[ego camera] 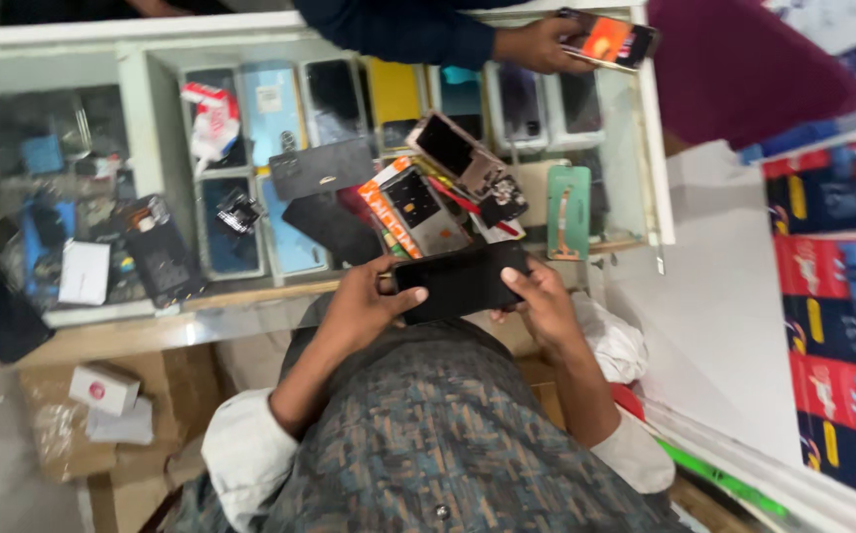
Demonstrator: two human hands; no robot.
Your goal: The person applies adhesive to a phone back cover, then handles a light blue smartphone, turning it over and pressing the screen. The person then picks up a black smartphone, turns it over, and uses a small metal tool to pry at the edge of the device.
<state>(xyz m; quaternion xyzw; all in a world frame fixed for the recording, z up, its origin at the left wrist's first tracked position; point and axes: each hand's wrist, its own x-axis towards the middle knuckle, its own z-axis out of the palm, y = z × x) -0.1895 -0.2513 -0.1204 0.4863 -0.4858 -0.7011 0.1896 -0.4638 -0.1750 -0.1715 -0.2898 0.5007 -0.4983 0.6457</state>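
Both your hands grip one black phone: your left hand (359,301) clasps one end with the thumb pressed on its dark face, and your right hand (546,301) closes around the other end. You hold the black phone (463,281) flat above the counter's near edge, its casing apparently whole, so any work on it looks barely begun. Just beyond, on the glass counter (152,79), lie an opened phone (467,163), an orange box (398,202) and a green cover (568,212). At the far edge, another person's hand (537,44) holds a lit phone (611,39).
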